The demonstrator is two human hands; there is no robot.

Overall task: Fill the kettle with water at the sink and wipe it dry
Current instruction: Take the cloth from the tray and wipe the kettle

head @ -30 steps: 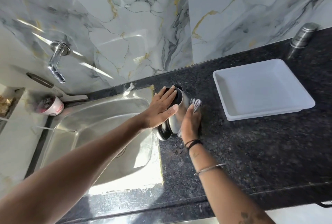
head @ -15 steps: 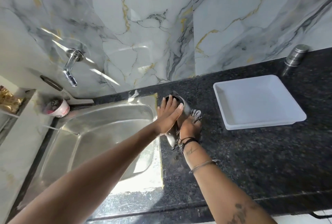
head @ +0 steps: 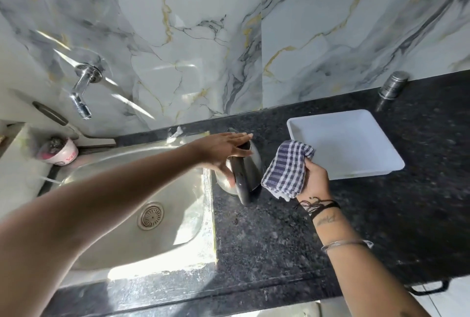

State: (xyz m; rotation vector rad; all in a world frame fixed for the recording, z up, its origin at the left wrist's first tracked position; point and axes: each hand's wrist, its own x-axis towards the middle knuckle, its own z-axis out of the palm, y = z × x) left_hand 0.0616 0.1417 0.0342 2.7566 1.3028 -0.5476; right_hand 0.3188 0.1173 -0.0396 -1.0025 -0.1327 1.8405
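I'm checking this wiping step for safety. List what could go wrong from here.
1. The kettle stands on the counter close to the sink edge; a hard wipe might nudge it in.
2. The left hand only rests flat on top, so the kettle could tip.
3. The checked cloth in the right hand hangs loose and might snag the handle.

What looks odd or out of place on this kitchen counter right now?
Little stands out. The kettle stands on the dark counter beside the sink, left hand flat on its lid, while the right hand holds the checked cloth beside it.
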